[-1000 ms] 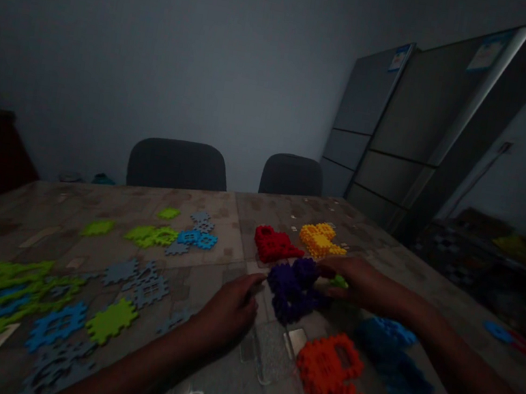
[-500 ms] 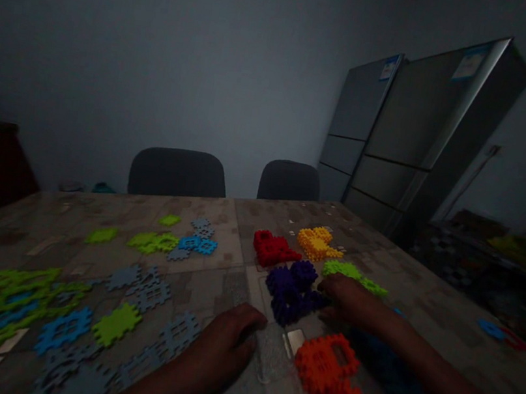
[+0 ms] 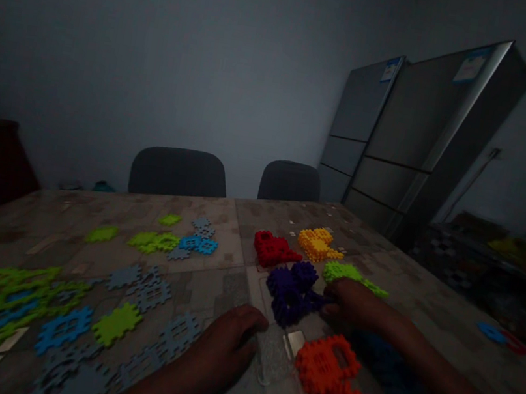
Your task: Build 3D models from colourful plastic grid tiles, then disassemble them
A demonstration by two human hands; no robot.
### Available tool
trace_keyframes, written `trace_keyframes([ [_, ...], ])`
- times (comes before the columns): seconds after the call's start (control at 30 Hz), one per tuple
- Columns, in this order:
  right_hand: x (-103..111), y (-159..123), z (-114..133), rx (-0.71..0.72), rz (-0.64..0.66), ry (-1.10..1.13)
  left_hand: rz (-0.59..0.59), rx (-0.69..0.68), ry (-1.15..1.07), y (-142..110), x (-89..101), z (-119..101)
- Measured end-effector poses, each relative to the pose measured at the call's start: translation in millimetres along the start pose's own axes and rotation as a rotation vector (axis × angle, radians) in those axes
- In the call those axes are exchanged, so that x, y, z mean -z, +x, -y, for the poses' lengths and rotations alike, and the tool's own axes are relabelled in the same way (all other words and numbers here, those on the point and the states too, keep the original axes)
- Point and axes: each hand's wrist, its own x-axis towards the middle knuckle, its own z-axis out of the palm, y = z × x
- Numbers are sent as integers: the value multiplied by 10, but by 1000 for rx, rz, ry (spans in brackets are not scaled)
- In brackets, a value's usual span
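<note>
Interlocking toothed plastic toy pieces lie across the table. My right hand (image 3: pixel 353 301) is at the right end of a purple toothed-block build (image 3: pixel 292 287), its fingers closed round the thin end. That build rests on the table. My left hand (image 3: pixel 234 344) lies on the tabletop with fingers bent and thumb apart, holding nothing. Left of it are grey toothed pieces (image 3: pixel 179 333). Below my right hand sits an orange build (image 3: pixel 329 368). A lime-green build (image 3: pixel 343 273) lies just beyond the right hand. My right forearm partly covers a dark blue build (image 3: pixel 386 363).
Red (image 3: pixel 272 249) and yellow (image 3: pixel 318 243) builds stand farther back. Loose green pieces (image 3: pixel 118 323) and blue pieces (image 3: pixel 65 329) spread over the left side. Two chairs (image 3: pixel 178 173) stand behind the table (image 3: pixel 234 219). Tall refrigerators (image 3: pixel 402 125) are at the back right.
My right hand has shifted slightly right, and its fingers are closer together at the purple build's end. My left hand stays almost in place.
</note>
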Motion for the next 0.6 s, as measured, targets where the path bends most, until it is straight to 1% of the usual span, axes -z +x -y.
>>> trace_keyframes([
  [0.13,161,57,-83,23,-104,75,14,10,-40,-25,20,-31],
  [0.2,231,113,-74,64,-153,105,5,0,-60,-50,29,-49],
  [0.27,270,189,-34,116,-171,132,-4,-4,-69,-92,49,-68],
  [0.33,279,289,15,175,-150,158,-6,11,-73,-158,88,-78],
  [0.43,264,467,67,251,-74,191,-14,47,-88,-288,177,-51],
  [0.6,254,674,101,304,52,228,-63,69,-147,-515,342,82],
])
